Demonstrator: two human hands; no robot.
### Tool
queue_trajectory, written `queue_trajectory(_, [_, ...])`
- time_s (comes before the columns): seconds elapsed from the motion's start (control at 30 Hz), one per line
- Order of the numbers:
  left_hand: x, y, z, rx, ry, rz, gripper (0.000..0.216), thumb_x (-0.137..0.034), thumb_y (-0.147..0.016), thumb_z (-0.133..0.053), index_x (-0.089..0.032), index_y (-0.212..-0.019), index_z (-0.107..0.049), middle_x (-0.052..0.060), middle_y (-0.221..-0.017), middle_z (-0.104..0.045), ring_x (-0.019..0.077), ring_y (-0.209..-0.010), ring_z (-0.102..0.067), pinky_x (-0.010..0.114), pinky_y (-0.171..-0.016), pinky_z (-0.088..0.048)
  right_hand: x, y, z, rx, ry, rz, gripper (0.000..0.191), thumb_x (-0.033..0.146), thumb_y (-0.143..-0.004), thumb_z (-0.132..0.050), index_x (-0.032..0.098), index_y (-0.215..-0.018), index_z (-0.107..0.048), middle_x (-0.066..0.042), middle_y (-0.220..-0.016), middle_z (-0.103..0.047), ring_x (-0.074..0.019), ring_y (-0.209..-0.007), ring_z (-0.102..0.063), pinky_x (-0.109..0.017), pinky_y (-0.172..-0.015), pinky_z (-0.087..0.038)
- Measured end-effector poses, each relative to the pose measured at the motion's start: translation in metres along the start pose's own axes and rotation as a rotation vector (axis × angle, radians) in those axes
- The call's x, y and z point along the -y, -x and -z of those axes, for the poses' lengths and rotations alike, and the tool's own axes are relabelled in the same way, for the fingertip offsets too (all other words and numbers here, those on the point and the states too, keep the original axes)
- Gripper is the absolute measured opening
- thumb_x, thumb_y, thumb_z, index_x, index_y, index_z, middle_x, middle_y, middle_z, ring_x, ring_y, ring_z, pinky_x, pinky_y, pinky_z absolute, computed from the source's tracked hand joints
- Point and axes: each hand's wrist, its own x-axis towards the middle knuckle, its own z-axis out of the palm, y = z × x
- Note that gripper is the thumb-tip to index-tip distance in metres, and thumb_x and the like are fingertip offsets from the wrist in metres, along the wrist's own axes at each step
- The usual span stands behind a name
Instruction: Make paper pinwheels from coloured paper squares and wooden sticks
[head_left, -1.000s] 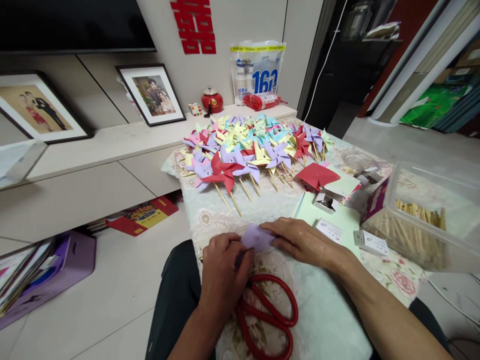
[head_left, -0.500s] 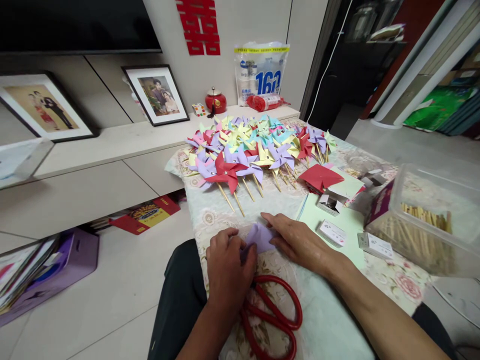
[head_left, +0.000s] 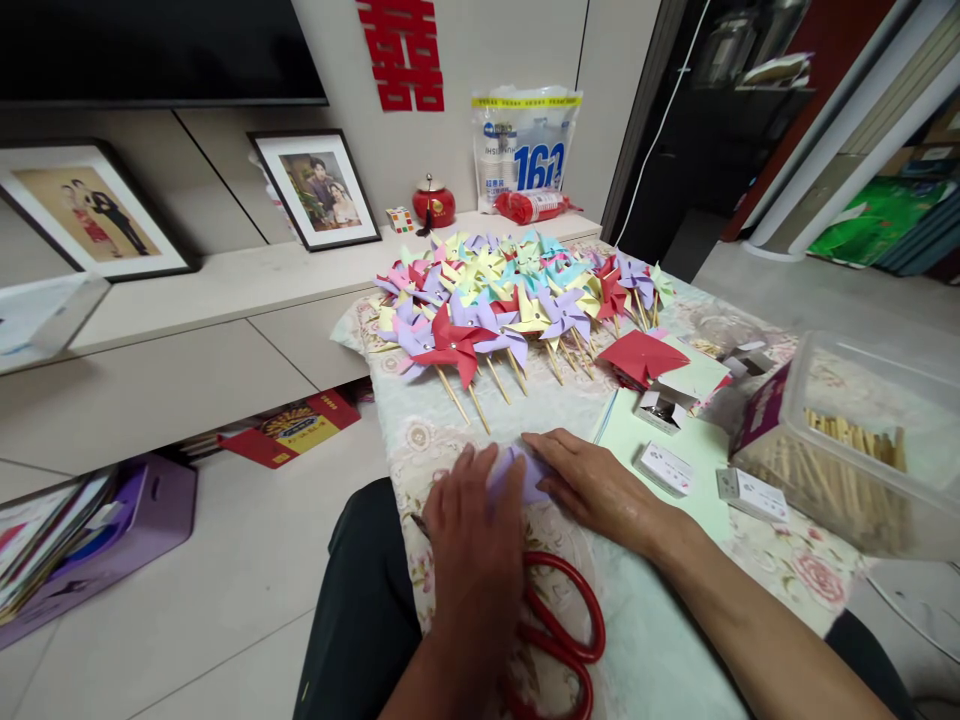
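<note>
A small folded piece of purple paper (head_left: 529, 477) lies on the cloth-covered table close to me. My left hand (head_left: 476, 525), slightly smeared by motion, lies over its left part with the fingers stretched out. At the paper's right edge, my right hand (head_left: 589, 485) holds it down with fingers and thumb. Red-handled scissors (head_left: 592, 610) lie just below, partly covered by my left hand and wrist. Beyond both hands, many finished paper pinwheels (head_left: 517, 290) on wooden sticks are heaped, a red pinwheel (head_left: 452, 345) nearest.
Red paper squares (head_left: 643, 355), pale green sheets (head_left: 701, 500), an opened small box (head_left: 664, 405) and a white box (head_left: 664, 467) sit right of my hands. Farther right stands a clear plastic tub (head_left: 847, 450) of wooden sticks. A low cabinet (head_left: 217, 310) runs along the left.
My left hand has moved right and flattened from a curled grip over the purple paper, now covering more of it and of the scissors. My right hand stays in place.
</note>
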Motion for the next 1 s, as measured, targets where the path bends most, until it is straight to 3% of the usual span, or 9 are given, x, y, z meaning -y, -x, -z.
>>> queue_trajectory(0.1, [-0.016, 0.007, 0.006, -0.030, 0.046, -0.174, 0.035, -0.004, -0.092, -0.049, -0.017, -0.121, -0.062, 0.013, -0.134, -0.064, 0.0324, -0.137, -0.047, 0.055, -0.112, -0.035, -0.001, 0.000, 0.000, -0.003, -0.030, 0.007, 0.052, 0.012, -0.093, -0.049, 0.021, -0.143, -0.041, -0.013, -0.118, -0.060, -0.0246, -0.106, -0.062, -0.041, -0.089, -0.054])
queue_trajectory(0.2, [-0.029, 0.012, 0.004, -0.020, 0.083, -0.238, 0.033, -0.004, -0.091, -0.047, -0.009, -0.119, -0.064, 0.014, -0.124, -0.070, 0.0298, -0.128, -0.056, 0.047, -0.110, -0.042, -0.003, 0.000, -0.001, -0.011, -0.045, 0.007, 0.054, 0.010, -0.092, -0.049, 0.022, -0.144, -0.041, -0.013, -0.119, -0.060, -0.0247, -0.106, -0.062, -0.041, -0.089, -0.054])
queue_trajectory(0.3, [-0.035, 0.017, -0.003, 0.043, 0.050, -0.165, 0.037, -0.015, -0.091, -0.053, -0.004, -0.125, -0.061, 0.017, -0.126, -0.069, 0.0325, -0.123, -0.060, 0.047, -0.103, -0.050, -0.004, 0.000, -0.001, -0.010, -0.037, 0.001, 0.054, 0.010, -0.091, -0.049, 0.021, -0.144, -0.042, -0.013, -0.119, -0.060, -0.0249, -0.107, -0.062, -0.042, -0.090, -0.054])
queue_trajectory(0.47, [-0.035, 0.022, -0.010, 0.147, 0.025, -0.098, 0.043, -0.023, -0.091, -0.054, -0.006, -0.130, -0.059, 0.017, -0.134, -0.064, 0.0366, -0.128, -0.057, 0.052, -0.103, -0.051, 0.000, -0.001, 0.001, 0.013, -0.009, -0.017, 0.048, 0.010, -0.092, -0.048, 0.016, -0.140, -0.045, -0.014, -0.116, -0.061, -0.0256, -0.104, -0.063, -0.042, -0.089, -0.054])
queue_trajectory(1.0, [-0.039, 0.022, -0.009, 0.212, -0.034, -0.025, 0.049, -0.032, -0.089, -0.058, -0.004, -0.129, -0.060, 0.018, -0.131, -0.065, 0.0397, -0.120, -0.059, 0.057, -0.099, -0.048, 0.000, -0.001, 0.001, 0.011, 0.009, -0.002, 0.040, 0.011, -0.093, -0.050, 0.016, -0.133, -0.052, -0.015, -0.118, -0.061, -0.0258, -0.109, -0.061, -0.042, -0.091, -0.054])
